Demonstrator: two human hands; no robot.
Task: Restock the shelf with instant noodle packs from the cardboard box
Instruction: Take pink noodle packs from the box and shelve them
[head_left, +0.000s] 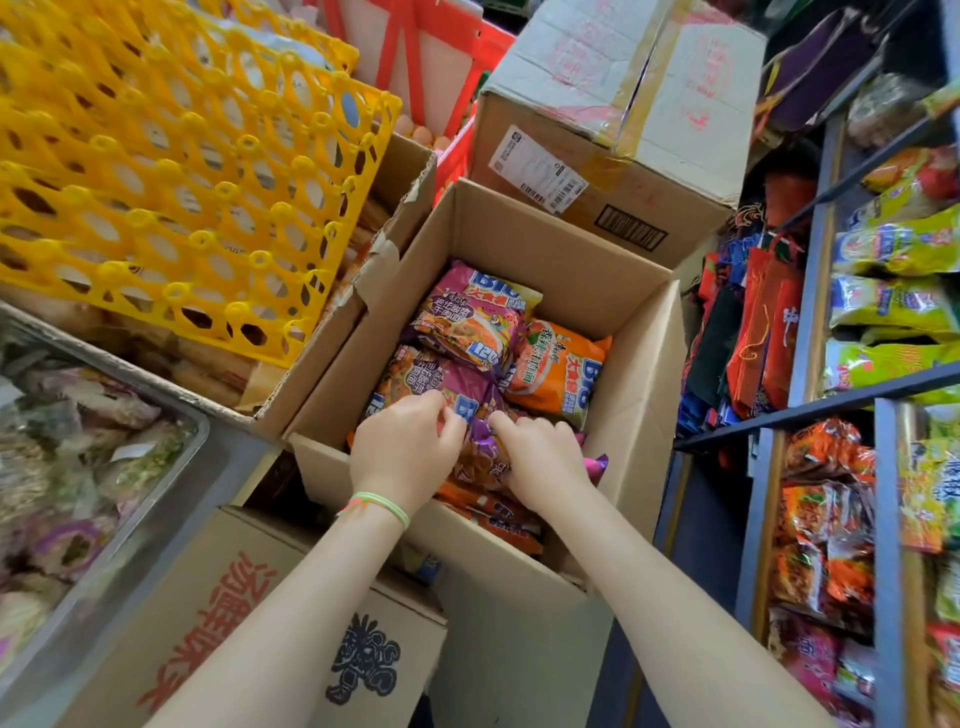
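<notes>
A purple noodle pack (470, 395) lay on top of the pile inside the open cardboard box (618, 322). Both hands were on it. The left hand (402, 447) had its fingers (447, 421) curled, pinching the wrapper. The right hand (540, 452) had curled fingers gripping the same pack from the other side. Another purple pack (472, 312) and an orange pack (556, 369) sat farther back in the box. The shelf (810, 410) with more packs stood to the right. A yellow crate (171, 156) was on the left
</notes>
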